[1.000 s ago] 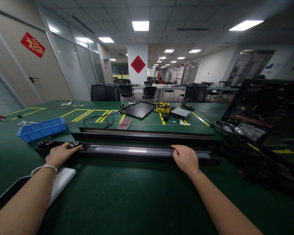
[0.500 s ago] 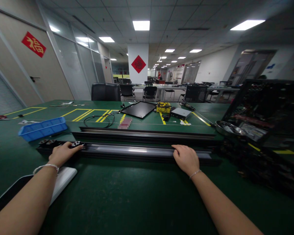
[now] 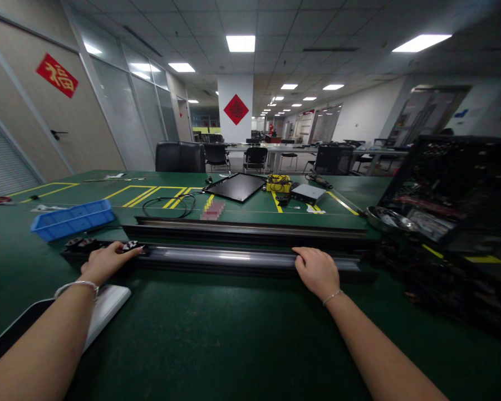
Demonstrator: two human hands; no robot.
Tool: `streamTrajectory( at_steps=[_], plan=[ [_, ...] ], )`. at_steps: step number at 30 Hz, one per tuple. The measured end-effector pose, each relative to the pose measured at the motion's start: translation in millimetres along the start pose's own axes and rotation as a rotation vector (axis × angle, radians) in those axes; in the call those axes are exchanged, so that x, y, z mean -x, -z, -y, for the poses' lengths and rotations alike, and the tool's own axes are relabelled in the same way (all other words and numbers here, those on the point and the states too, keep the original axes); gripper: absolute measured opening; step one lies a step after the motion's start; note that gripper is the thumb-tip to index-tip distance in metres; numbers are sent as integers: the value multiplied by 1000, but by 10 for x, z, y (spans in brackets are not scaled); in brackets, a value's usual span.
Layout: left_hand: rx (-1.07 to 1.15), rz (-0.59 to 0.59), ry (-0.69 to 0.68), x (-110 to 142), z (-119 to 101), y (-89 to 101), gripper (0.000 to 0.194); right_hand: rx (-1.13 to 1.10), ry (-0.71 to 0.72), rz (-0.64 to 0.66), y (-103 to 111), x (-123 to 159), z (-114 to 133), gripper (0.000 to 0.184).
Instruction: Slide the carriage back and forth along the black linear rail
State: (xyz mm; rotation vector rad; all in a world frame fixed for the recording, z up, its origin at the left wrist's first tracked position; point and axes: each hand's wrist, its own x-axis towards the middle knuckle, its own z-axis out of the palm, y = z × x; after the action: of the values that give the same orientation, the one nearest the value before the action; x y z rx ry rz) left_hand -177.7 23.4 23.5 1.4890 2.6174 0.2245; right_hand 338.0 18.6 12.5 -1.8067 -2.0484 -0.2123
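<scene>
A long dark metal rail (image 3: 217,258) with a shiny grey top lies across the green table in front of me. My left hand (image 3: 105,263) rests on its left end, fingers curled over the rail near small black-and-white end parts (image 3: 129,245). My right hand (image 3: 317,272) grips the rail near its right end, fingers wrapped over the top edge. A second, similar rail (image 3: 242,229) lies parallel just behind the first. Both wrists wear a thin bracelet.
A blue plastic tray (image 3: 70,219) sits at the left. A white panel (image 3: 104,306) lies under my left forearm. Behind the rails are a cable loop (image 3: 167,205), a flat black panel (image 3: 236,186), a yellow box (image 3: 278,182) and a grey box (image 3: 307,192). A dark open chassis (image 3: 451,189) stands right.
</scene>
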Motion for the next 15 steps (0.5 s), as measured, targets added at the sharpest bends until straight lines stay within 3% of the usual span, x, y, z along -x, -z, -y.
streamTrajectory(
  at_steps=[5,15],
  plan=[
    [1,27,11,54,-48,42,80,-3,-4,2,-10,-3,-6,37],
    [-48,-8,-95,-69,14,-32,69,-15,3,10,15,-3,4,37]
  ],
)
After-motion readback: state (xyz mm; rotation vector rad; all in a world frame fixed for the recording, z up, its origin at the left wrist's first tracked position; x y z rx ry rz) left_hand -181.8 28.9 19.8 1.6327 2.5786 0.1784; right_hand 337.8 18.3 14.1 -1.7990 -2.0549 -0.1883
